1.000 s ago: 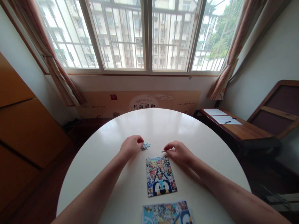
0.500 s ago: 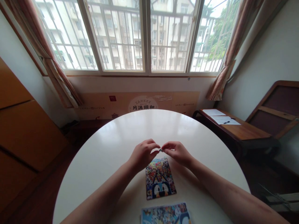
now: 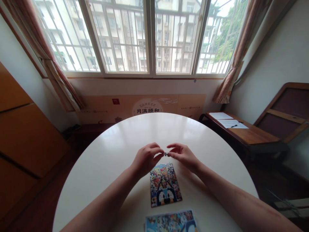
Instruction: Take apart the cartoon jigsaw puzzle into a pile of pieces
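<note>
Over the white round table [image 3: 108,145], my left hand [image 3: 146,159] pinches a tiny grey jigsaw puzzle piece [image 3: 166,154] between thumb and fingertips. From the other side, my right hand [image 3: 184,157] has its thumb and a finger at the same piece, its index finger raised a little. Just below the hands lies a jigsaw puzzle [image 3: 166,187] with a crowded cartoon picture and a big blue-and-white face near its lower edge. Closer to me, a second sheet [image 3: 170,220] with a similar picture is cut off by the bottom of the view.
A wooden bench [image 3: 256,132] with papers [image 3: 228,123] and a pen stands at the right, beside a leaning wooden frame [image 3: 285,109]. Orange cabinets [image 3: 26,138] are on the left. Behind the table are a printed cardboard panel [image 3: 125,104] and barred windows with curtains [image 3: 233,75].
The small piece has turned between my fingertips. My right index finger has lifted away from the thumb. The puzzle and the sheet lie as before.
</note>
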Demonstrator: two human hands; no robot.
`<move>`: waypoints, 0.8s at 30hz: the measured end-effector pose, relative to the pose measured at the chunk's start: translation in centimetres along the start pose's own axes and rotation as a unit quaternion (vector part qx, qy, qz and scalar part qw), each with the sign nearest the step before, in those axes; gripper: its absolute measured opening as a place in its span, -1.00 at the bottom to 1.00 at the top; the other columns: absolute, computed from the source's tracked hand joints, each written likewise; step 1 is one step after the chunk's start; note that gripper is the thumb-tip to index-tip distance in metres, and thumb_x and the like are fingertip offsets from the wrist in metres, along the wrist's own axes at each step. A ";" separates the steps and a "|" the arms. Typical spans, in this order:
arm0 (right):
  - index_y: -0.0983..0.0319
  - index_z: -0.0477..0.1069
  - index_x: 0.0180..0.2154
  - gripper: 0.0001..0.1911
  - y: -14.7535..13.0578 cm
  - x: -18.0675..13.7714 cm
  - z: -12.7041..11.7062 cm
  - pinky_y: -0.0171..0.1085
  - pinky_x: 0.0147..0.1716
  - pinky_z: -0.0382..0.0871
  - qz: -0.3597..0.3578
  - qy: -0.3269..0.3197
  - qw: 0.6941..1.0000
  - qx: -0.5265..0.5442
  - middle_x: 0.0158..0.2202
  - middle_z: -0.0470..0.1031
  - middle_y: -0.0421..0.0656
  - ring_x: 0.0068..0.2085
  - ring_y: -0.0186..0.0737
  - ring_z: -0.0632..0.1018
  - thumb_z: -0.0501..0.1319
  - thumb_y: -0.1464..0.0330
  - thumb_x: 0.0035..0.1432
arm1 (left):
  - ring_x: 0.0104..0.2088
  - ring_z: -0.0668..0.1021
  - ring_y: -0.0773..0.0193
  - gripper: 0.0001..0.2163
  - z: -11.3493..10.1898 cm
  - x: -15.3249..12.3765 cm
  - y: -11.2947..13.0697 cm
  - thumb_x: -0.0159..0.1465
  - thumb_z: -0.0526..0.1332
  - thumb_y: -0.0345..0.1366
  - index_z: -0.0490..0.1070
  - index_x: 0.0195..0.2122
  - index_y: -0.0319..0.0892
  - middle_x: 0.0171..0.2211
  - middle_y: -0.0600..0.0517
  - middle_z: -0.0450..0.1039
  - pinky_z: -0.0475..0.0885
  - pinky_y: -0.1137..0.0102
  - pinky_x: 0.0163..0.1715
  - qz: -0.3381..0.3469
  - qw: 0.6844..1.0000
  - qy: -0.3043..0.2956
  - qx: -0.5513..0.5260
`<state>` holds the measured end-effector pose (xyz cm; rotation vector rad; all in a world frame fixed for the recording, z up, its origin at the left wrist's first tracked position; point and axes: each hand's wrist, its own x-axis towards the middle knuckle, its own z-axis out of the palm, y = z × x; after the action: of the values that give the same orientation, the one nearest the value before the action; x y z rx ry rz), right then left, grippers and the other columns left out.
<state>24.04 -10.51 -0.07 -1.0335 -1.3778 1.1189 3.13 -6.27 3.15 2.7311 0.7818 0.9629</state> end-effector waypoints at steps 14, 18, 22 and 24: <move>0.19 0.56 -0.17 -0.75 0.7 0.0 -0.4 -0.18 -0.20 0.45 -0.087 0.049 0.967 -0.234 -0.19 0.52 -0.09 -0.22 -0.20 0.52 0.17 0.44 0.13 | -0.35 0.57 0.27 -0.89 -1.8 0.0 -3.3 0.28 0.26 -0.31 0.62 -0.31 -0.06 -0.25 0.06 0.56 0.40 0.39 -0.34 -0.138 0.987 -0.012 0.081; 0.17 0.56 -0.16 -0.73 0.3 -0.5 -0.1 -0.17 -0.16 0.46 -0.110 0.015 0.956 -0.270 -0.18 0.56 -0.11 -0.17 -0.18 0.54 0.17 0.47 0.14 | -0.30 0.58 0.21 -0.87 -1.8 -0.2 -4.6 0.28 0.25 -0.29 0.63 -0.29 -0.06 -0.24 0.05 0.57 0.42 0.35 -0.29 -0.185 0.977 -0.025 0.105; 0.16 0.55 -0.12 -0.71 0.0 -0.7 0.1 -0.11 -0.06 0.43 -0.130 -0.008 0.947 -0.292 -0.19 0.59 -0.11 -0.15 -0.16 0.56 0.18 0.50 0.15 | -0.28 0.59 0.19 -0.85 -1.3 -0.4 -4.9 0.29 0.23 -0.29 0.63 -0.27 -0.06 -0.22 0.04 0.57 0.43 0.34 -0.26 -0.196 0.973 -0.042 0.112; 0.15 0.56 -0.14 -0.70 -0.1 -0.7 0.1 -0.09 -0.03 0.41 -0.141 -0.024 0.942 -0.304 -0.20 0.60 -0.13 -0.13 -0.15 0.55 0.18 0.52 0.14 | -0.27 0.59 0.19 -0.84 -1.1 -0.4 -4.9 0.29 0.22 -0.29 0.63 -0.27 -0.05 -0.21 0.04 0.57 0.43 0.34 -0.24 -0.199 0.972 -0.051 0.113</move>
<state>24.00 -11.25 -0.08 -1.1856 -1.9055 0.5082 0.09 -2.35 2.40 2.6165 1.4242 0.6785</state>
